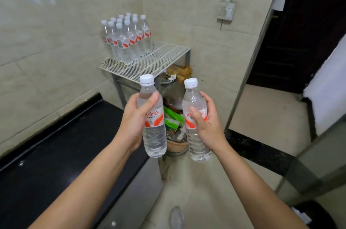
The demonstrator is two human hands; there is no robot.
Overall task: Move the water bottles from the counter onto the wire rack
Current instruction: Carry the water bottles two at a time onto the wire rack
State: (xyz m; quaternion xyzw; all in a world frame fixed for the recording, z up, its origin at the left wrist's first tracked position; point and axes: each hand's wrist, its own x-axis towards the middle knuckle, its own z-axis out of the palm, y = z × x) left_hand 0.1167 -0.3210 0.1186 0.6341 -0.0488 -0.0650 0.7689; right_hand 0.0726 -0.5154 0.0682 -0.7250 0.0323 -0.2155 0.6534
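Two water bottles held up in two hands, a cluster more standing on the wire rack.

Nearest, the left hand (133, 118) has its fingers (150, 101) clamped round the left bottle (152, 118), and the right hand (206, 125) has its fingers clamped round the right bottle (195, 122); both bottles are upright, apart from each other, in the air beyond the end of the black tabletop (61, 153); each is clear plastic, full, with a white cap and an orange-and-white label; farther off, the white wire rack (155, 60) stands in the tiled corner; on its back left part stands a tight cluster of bottles (126, 39) of the same kind, about twelve caps countable, touching one another; the rest of the grid is bare.
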